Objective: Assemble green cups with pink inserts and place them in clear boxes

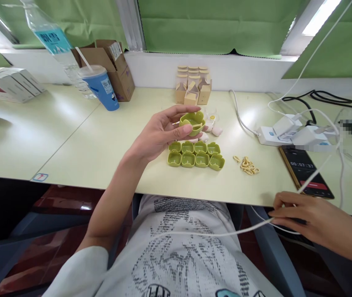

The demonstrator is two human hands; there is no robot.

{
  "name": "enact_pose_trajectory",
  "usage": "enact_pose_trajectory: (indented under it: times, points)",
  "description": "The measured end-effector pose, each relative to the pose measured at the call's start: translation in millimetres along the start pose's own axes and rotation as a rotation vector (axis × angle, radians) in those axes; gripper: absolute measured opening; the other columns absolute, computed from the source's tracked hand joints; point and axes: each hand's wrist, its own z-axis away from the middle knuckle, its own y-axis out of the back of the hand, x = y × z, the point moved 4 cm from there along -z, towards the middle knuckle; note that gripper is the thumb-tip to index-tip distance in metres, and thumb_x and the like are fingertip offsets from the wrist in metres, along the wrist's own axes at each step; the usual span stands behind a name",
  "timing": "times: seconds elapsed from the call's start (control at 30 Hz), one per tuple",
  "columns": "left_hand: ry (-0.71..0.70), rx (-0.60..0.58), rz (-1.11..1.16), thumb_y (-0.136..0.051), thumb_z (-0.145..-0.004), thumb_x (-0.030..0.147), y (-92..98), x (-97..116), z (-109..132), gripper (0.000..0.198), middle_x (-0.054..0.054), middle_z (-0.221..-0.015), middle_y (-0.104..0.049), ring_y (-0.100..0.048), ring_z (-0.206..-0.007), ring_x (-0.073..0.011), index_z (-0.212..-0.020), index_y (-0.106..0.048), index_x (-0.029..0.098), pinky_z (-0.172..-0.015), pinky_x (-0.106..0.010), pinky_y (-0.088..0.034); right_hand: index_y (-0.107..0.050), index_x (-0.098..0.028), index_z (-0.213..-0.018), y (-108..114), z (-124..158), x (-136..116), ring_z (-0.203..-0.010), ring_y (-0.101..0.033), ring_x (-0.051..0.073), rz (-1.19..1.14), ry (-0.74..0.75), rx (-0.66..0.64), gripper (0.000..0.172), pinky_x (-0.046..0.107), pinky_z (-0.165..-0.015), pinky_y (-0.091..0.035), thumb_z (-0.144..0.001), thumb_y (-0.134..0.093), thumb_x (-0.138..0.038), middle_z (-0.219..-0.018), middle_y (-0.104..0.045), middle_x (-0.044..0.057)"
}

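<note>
My left hand (160, 134) is raised above the pale desk (102, 144), fingers curled around a small green plastic shell (192, 122) with a pale piece inside it. Just below it, several matching green shells (195, 154) stand in two rows on the desk. A small heap of cream chain links (247, 165) lies to their right. My right hand (306, 216) rests at the desk's front edge, fingers pressed on a white cable (225, 234) that runs across my lap. Small pink and clear pieces (214, 130) lie behind the green shell.
Several small tan cartons (193, 84) stand at the back. A blue cup with a straw (100, 86), a water bottle (55, 45) and a brown cardboard box (117, 68) are at back left. A white power strip with chargers (290, 132) and a phone showing a timer (306, 171) lie right.
</note>
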Motion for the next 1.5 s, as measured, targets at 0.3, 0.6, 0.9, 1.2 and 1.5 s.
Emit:
enact_pose_trajectory:
  times: [0.3, 0.6, 0.9, 1.2, 1.5]
  points:
    - [-0.018, 0.044, -0.095, -0.104, -0.085, 0.042, 9.9, -5, -1, 0.062, -0.011, -0.153, -0.075, -0.08, -0.131, -0.0309, -0.14, -0.08, 0.026, -0.108, -0.046, -0.074, -0.084, -0.032, -0.106, -2, -29, -7, -0.064, -0.077, 0.018, -0.121, 0.085, 0.03, 0.012, 0.033, -0.05, -0.062, -0.11, -0.075, -0.038, -0.093, -0.085, 0.0]
    - [-0.139, -0.024, -0.219, -0.113, -0.069, 0.03, -8.0, 3, -1, 0.063, -0.011, -0.127, -0.085, -0.082, -0.118, -0.0259, -0.126, -0.086, 0.022, -0.103, -0.037, -0.07, -0.086, -0.029, -0.12, -19, -136, -40, -0.08, -0.081, 0.017, -0.314, -0.062, 0.302, 0.018, 0.032, -0.071, -0.073, -0.103, -0.081, -0.023, -0.109, -0.087, 0.003]
    - [-0.107, -0.014, -0.335, -0.112, -0.069, 0.039, -13.3, -3, -1, 0.067, -0.012, -0.126, -0.084, -0.081, -0.117, -0.0276, -0.127, -0.086, 0.021, -0.099, -0.036, -0.07, -0.087, -0.025, -0.107, -55, -142, -33, -0.084, -0.068, 0.019, -0.091, 0.028, 0.323, 0.015, 0.037, -0.072, -0.067, -0.101, -0.077, -0.015, -0.106, -0.063, 0.006]
    - [-0.144, 0.041, -0.257, -0.113, -0.067, 0.031, -6.2, -2, -2, 0.066, -0.011, -0.126, -0.086, -0.083, -0.116, -0.0266, -0.127, -0.087, 0.022, -0.101, -0.037, -0.07, -0.083, -0.029, -0.107, -47, -143, -46, -0.09, -0.084, 0.021, -0.344, -0.023, 0.564, 0.011, 0.039, -0.075, -0.075, -0.108, -0.076, -0.021, -0.111, -0.088, 0.004]
    - [-0.133, 0.059, -0.249, -0.112, -0.068, 0.036, -5.4, -2, -2, 0.066, -0.013, -0.13, -0.084, -0.081, -0.119, -0.0276, -0.127, -0.086, 0.021, -0.1, -0.038, -0.071, -0.087, -0.033, -0.103, -41, -143, -47, -0.088, -0.084, 0.022, -0.171, 0.062, 0.569, 0.021, 0.041, -0.079, -0.072, -0.104, -0.079, -0.015, -0.098, -0.088, 0.0]
